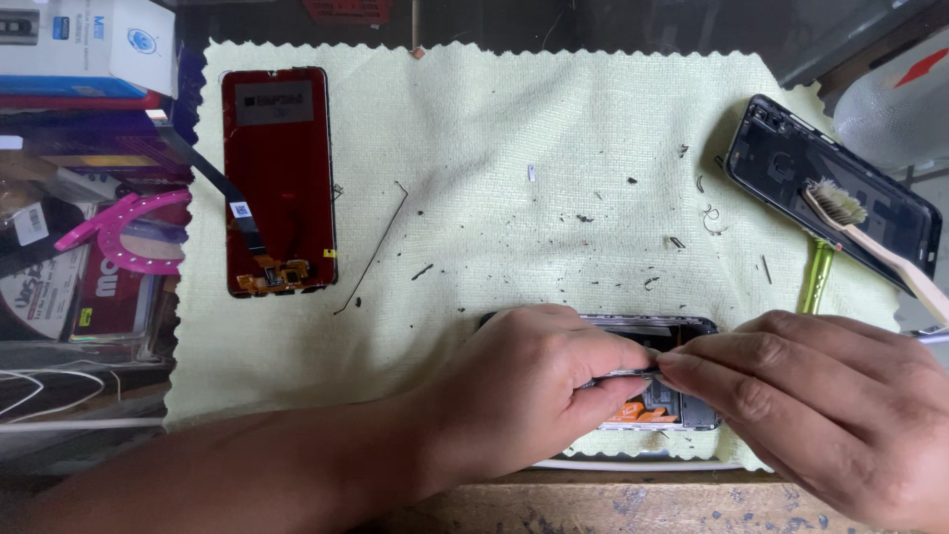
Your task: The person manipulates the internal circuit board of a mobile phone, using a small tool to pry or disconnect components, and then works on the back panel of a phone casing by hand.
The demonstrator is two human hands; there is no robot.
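At the far left of the pale green cloth [554, 129], a red phone screen [279, 178] is laid flat with its ribbon cable [229, 203] trailing. Near the bottom edge, the left hand [524, 391] is curled over an opened phone [672, 396], fingers closed on its frame. A thin metal tool [623, 374] is pinched by the right hand [811, 405], fingertips pressed together. At the upper right, 1 toothbrush [870, 232] is rested on a black back cover [830, 188].

soft even daylight, faint shadows, sharp centre, slight blur at edges
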